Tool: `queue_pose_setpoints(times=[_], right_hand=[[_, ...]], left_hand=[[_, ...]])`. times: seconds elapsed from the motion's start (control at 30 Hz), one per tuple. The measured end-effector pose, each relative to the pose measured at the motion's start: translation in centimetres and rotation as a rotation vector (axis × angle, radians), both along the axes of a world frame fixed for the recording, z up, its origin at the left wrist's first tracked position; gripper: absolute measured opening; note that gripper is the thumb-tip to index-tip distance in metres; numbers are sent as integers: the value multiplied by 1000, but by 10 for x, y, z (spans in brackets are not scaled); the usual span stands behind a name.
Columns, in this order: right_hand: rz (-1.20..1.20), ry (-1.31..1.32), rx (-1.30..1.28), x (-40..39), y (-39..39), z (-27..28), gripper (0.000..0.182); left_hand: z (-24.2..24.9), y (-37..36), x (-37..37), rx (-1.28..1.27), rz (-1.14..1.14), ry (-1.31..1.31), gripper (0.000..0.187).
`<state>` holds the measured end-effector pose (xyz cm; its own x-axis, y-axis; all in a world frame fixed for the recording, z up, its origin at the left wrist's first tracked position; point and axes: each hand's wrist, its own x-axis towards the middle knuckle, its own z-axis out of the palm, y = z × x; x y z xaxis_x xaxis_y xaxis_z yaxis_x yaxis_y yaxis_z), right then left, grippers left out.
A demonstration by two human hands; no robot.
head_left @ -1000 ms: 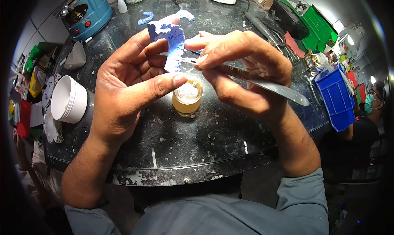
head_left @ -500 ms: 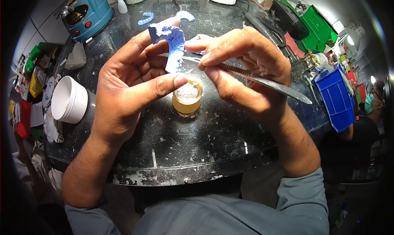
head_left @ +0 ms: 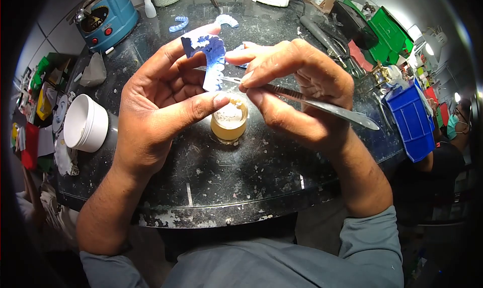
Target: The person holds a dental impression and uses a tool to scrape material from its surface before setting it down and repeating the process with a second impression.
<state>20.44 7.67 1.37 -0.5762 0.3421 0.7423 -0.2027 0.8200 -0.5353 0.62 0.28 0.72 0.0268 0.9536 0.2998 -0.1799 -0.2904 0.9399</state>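
A blue dental model with a row of teeth is held up on edge in my left hand, thumb at its lower end and fingers behind its top. My right hand pinches a metal scalpel by its ridged grip. The blade's tip sits right at the lower teeth of the model, and the handle slants down to the right. Beneath the model stands a small jar of yellowish stuff, its top whitish. Part of another blue piece shows behind my right fingers.
A white tub lies tilted at the left, below a blue machine. Two blue dental pieces lie at the back. A blue tray and green box crowd the right side, where a masked person is nearby.
My right hand and the scalpel have shifted slightly down and left, with the blade tip a bit lower along the teeth. The dental model has tipped slightly in my left hand.
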Motion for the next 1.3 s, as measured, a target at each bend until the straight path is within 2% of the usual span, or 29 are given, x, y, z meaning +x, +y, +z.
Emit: queue_pose_setpoints(times=[0.1, 0.17, 0.27, 0.37, 0.47, 0.53, 0.57, 0.6, 0.67, 0.7, 0.8, 0.97, 1.3], right_hand=[[-21, 2, -2, 0, 1, -1, 20], [60, 28, -52, 2, 4, 0, 15], [-8, 116, -124, 2, 2, 0, 18], [-54, 157, -57, -3, -4, 1, 20], [-72, 177, 29, -8, -4, -2, 25], [-75, 99, 12, -6, -1, -2, 27], [-90, 205, 29, -10, 2, -8, 25], [-89, 205, 30, -9, 1, -8, 25], [-224, 52, -70, -5, -4, -7, 20], [-231, 72, -142, -10, -11, -9, 14], [-292, -105, -338, -17, -24, -10, 16], [-270, -109, -289, -16, -27, -8, 15], [-192, -111, -359, -14, -28, -6, 12]], left_hand=[[0, 0, 0, -1, 2, -1, 71], [1, 0, -1, 1, 6, 5, 71], [1, 0, -2, 10, 26, 44, 71], [-3, 1, -1, 41, 48, 8, 67], [-10, 3, 0, 179, 119, 44, 63], [-12, 2, 1, 358, 256, 240, 62], [-14, 5, 1, 437, 291, 301, 64], [-16, 5, 1, 438, 292, 301, 64], [-19, 4, 1, 514, 312, 377, 65], [-20, 2, 2, 506, 283, 366, 64], [-17, -2, 5, 579, 320, 487, 59], [-12, -11, 8, 626, 368, 627, 57], [-13, -10, 0, 708, 391, 714, 57]])
